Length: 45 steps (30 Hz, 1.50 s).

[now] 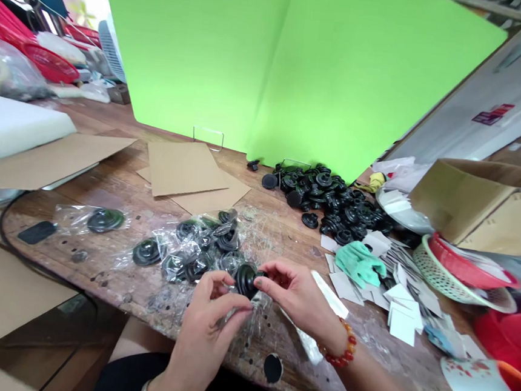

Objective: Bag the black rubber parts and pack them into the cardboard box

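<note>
Low in the centre of the frame, just beside a heap of black discs in crinkled clear plastic (200, 264), here's a glossy black, round, stepped piece (244, 281), up between two bare hands! The right hand (295, 293) pinches its narrow knob, thumb against fingers; the left hand (203, 324) curls thumb and forefinger at the rim. Looks light, stiff, rather slippery: that knob seems the surest grip, rim for steadying.

Left hand (208, 319): left of the black knob (244, 280), fingers curled, thumb near its lower edge
Right hand (296, 293): right of it, thumb and forefinger pinching it
Left wrist (166, 388): below, left of it
Right forearm (376, 379): lower right of it
</note>
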{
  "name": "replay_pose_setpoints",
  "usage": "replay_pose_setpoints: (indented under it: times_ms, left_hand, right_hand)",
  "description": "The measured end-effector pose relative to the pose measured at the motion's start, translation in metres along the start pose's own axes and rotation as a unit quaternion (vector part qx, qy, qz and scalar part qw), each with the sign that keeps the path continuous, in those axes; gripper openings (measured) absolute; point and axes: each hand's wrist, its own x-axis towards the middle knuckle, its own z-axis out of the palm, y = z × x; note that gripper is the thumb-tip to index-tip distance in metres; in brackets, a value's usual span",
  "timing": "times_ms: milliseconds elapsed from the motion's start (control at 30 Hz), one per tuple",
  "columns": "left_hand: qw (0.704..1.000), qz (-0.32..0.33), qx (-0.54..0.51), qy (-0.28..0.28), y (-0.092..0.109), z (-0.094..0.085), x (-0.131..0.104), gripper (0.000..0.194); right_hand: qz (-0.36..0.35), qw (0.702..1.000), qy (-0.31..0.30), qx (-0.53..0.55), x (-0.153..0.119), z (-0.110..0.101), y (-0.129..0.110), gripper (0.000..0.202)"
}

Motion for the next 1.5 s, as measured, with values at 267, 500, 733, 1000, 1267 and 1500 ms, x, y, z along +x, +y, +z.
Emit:
replay_pose_setpoints:
  times_ms: [267,500,733,1000,1267,1500]
  left_hand:
    - [0.878,-0.277,-0.386,-0.065,0.002,0.001,-0.003,0.015]
    - [0.852,-0.263,-0.452,-0.039,-0.005,0.002,-0.009,0.025]
    - [0.844,-0.249,-0.466,-0.088,-0.006,0.000,-0.009,0.020]
    - [0.876,-0.221,-0.428,0.019,-0.007,-0.001,-0.012,0.019]
    - [0.875,-0.254,-0.405,-0.075,-0.005,-0.011,-0.001,0.022]
    - [0.884,-0.260,-0.384,-0.065,0.010,-0.020,0.019,0.020]
  right_hand:
    - [-0.045,0.998,-0.052,-0.011,-0.010,0.010,-0.002,0.022]
    - [-0.010,0.998,-0.043,0.048,-0.024,0.016,0.009,0.015]
    - [0.037,0.976,-0.036,0.211,-0.029,0.024,0.015,0.022]
    - [0.050,0.970,-0.040,0.236,-0.028,0.027,0.013,0.020]
    - [0.045,0.977,-0.056,0.198,-0.033,0.011,0.011,0.012]
    - [-0.152,0.986,-0.051,-0.047,-0.044,-0.029,-0.016,0.007]
